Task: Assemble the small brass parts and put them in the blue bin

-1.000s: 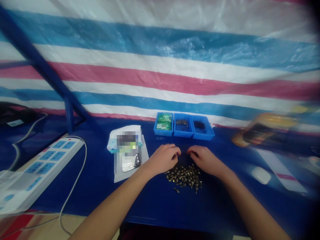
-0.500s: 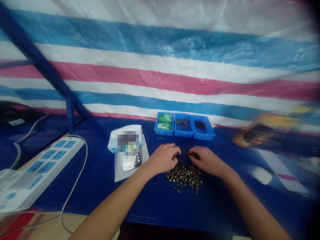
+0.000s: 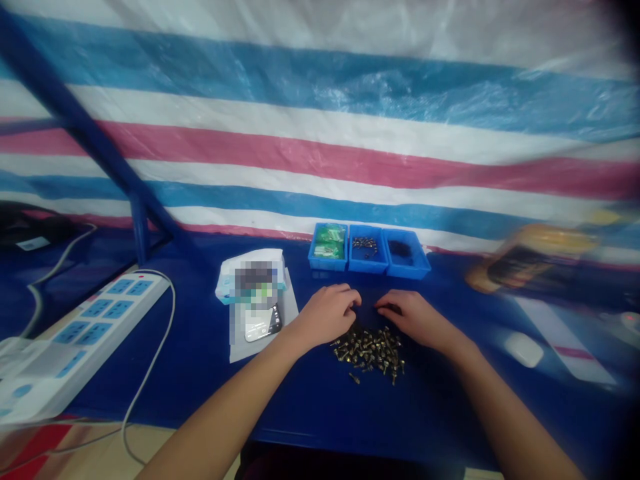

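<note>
A pile of small brass-coloured, screw-like metal parts (image 3: 373, 351) lies on the blue table, with one piece apart at its near edge. At the pile's far left edge is my left hand (image 3: 333, 310), its fingers curled in and the thumb low. My right hand (image 3: 407, 310) faces it across a short gap, above the pile's far right edge, with thumb and fingers drawn together. Whatever is between the fingertips of either hand is too small or too hidden to name.
Three joined blue bins stand behind my hands: one with green-and-white packets (image 3: 330, 242), one with small metal parts (image 3: 365, 245), one with a dark mass (image 3: 400, 252). Left are a phone (image 3: 264, 327), a tissue pack (image 3: 227, 283) and a power strip (image 3: 100, 320); right, a white case (image 3: 524, 350).
Both hands have shifted very slightly away from me. The right fingertips have changed pose a little. The pile and bins look the same.
</note>
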A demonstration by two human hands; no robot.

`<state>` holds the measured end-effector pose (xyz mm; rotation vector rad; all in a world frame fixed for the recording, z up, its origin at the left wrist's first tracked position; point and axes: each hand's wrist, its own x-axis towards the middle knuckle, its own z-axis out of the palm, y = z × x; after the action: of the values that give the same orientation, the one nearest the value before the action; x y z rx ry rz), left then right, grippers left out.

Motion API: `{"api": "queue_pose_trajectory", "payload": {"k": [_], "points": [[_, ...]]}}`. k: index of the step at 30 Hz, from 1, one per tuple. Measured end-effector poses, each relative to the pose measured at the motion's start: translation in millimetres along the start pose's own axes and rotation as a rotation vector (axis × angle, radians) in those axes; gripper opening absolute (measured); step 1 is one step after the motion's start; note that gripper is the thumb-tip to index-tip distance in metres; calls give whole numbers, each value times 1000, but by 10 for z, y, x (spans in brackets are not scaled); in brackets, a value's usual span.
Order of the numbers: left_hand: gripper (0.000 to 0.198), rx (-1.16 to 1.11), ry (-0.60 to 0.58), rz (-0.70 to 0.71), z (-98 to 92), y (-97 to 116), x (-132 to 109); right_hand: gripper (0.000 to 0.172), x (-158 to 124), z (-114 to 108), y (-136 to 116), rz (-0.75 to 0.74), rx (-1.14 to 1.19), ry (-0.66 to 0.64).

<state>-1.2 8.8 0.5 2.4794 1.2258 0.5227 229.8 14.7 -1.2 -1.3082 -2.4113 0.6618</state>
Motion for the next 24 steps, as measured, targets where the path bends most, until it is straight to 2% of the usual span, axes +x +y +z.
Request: {"api": "queue_pose_trajectory", "payload": {"k": [4,9,24], "points": [[23,52,5,-40,-3,3,-1,14,0,7,-13,9,-11,10],[20,75,15,-56,11,-4,-2,16,-3,20,-21,20,-31,5],[22,69,3,-51,5,10,10,40,-22,29,-76,50,-117,20]]}}
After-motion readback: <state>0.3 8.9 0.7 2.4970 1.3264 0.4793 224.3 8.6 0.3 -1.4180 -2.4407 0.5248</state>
